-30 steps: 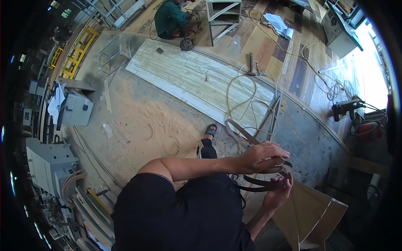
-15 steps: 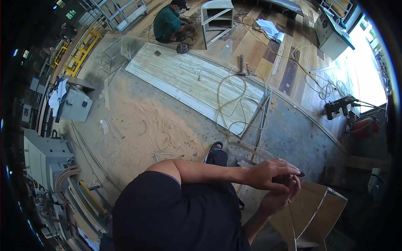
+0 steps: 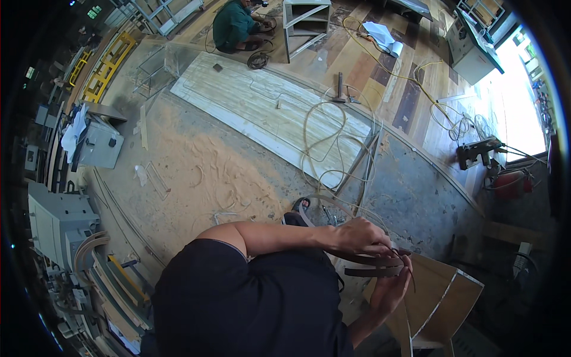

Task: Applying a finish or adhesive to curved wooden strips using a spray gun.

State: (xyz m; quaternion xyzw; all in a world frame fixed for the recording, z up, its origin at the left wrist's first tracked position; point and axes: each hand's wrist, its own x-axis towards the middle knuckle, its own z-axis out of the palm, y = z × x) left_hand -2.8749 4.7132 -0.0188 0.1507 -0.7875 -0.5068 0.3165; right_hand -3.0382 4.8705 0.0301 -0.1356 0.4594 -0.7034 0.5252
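A dark brown flexible strip [image 3: 370,260], which looks like edge banding, is bent in loops between my hands. Reaching across from the left, my left hand [image 3: 361,236] is closed with its fingers pinching the strip near its right end. My right hand [image 3: 391,290] sits just below, its fingers wrapped around the gathered bands. A thin end of strip hangs past the right fingers. One length curves back behind my left wrist. Right beside my right hand stands a brown wooden box-like cabinet piece [image 3: 437,297] with a pale, rough edge.
A long whitish panel [image 3: 238,98] lies ahead with a looped hose [image 3: 306,140] across it. Sawdust [image 3: 223,172] covers the floor to the left. A co-worker [image 3: 233,27] crouches by a small shelf unit [image 3: 306,27]. A hammer [image 3: 339,88] stands beyond the panel. Grey machinery [image 3: 59,208] lines the left.
My hands have moved left and lower, and slightly apart. Loops of the brown strip now show between them, where little of it was visible before. The view has shifted slightly.
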